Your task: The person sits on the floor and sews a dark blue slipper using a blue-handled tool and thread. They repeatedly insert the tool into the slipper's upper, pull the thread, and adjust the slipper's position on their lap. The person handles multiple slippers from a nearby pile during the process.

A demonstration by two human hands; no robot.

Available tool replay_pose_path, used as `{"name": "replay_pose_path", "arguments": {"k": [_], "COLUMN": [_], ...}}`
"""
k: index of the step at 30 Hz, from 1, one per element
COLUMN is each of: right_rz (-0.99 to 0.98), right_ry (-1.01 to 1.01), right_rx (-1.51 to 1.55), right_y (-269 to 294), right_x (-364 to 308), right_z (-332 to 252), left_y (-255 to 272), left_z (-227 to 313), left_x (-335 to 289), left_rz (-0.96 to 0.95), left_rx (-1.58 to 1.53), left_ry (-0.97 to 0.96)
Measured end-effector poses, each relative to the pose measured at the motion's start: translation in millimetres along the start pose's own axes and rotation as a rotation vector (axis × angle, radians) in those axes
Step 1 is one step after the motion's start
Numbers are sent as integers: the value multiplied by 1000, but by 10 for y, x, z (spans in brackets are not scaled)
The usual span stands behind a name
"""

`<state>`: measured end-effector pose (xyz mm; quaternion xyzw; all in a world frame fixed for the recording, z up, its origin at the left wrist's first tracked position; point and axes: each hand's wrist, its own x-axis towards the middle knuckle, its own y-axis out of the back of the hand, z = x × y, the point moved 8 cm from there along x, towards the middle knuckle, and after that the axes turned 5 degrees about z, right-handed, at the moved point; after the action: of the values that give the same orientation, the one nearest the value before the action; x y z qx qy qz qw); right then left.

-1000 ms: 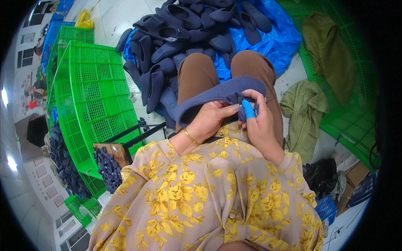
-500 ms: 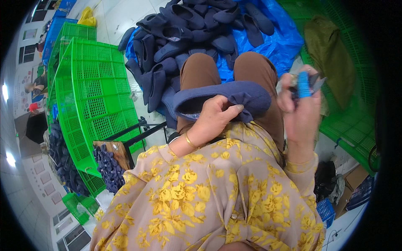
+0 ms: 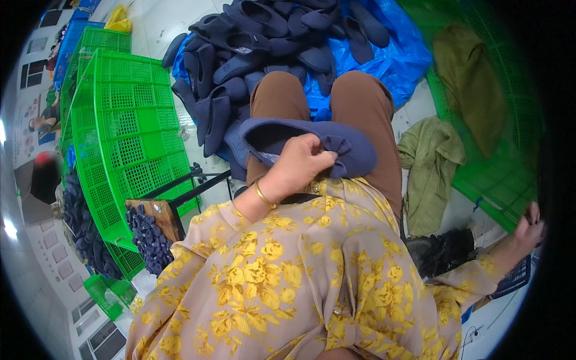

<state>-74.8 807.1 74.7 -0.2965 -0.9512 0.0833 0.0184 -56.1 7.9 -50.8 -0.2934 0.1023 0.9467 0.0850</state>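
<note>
A navy fabric slipper [image 3: 358,157] with a bow on its upper lies sideways across my lap, its opening toward the left. My left hand [image 3: 298,162] grips it at the opening's edge, thumb and fingers pinched beside the bow [image 3: 337,146]. Far out to the right, my right hand [image 3: 527,231] is stretched away from my body, above a dark basket [image 3: 515,277]. Its fingers are curled around something small and dark that I cannot make out at the picture's dim rim.
A heap of navy slippers [image 3: 240,54] lies on blue plastic sheeting [image 3: 399,57] beyond my knees. Green crates [image 3: 129,120] stand at the left, beside a wooden board with navy bows [image 3: 150,237]. Olive cloth [image 3: 432,174] and another green crate [image 3: 489,186] are at the right.
My right hand has swung from beside my right knee out to the far right; the blue-wrapped metal tool it held no longer shows. The left hand keeps its hold on the slipper.
</note>
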Motion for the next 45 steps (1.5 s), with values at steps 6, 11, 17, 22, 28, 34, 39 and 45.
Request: {"name": "replay_pose_path", "arguments": {"k": [6, 11, 17, 22, 28, 34, 39, 45], "right_rz": [-433, -977, -1085, -1096, -1100, -1120, -1112, -1070], "right_ry": [101, 302, 376, 372, 302, 339, 428, 438], "right_rx": [-517, -564, -680, -682, -642, -749, -908, -916], "right_y": [-4052, -4914, -5025, -5046, -5034, -5106, -5169, -5175], "right_x": [-2818, -3682, -3766, -3765, -3739, -3764, -3863, -3847], "right_z": [1317, 1560, 1533, 1535, 1582, 1514, 1563, 1588], "left_y": [-53, -71, -72, -66, -71, -55, -21, 30], "left_z": [-8, -86, -24, -71, -110, -132, -130, 16], "left_x": [-29, -12, -51, -38, -25, -21, -26, -100], "left_rz": [-142, -164, -171, -159, -167, -137, 19, 176], "left_rx": [-350, -493, -506, -502, -524, -420, -51, 65], "left_ry": [154, 156, 171, 174, 156, 163, 37, -78]}}
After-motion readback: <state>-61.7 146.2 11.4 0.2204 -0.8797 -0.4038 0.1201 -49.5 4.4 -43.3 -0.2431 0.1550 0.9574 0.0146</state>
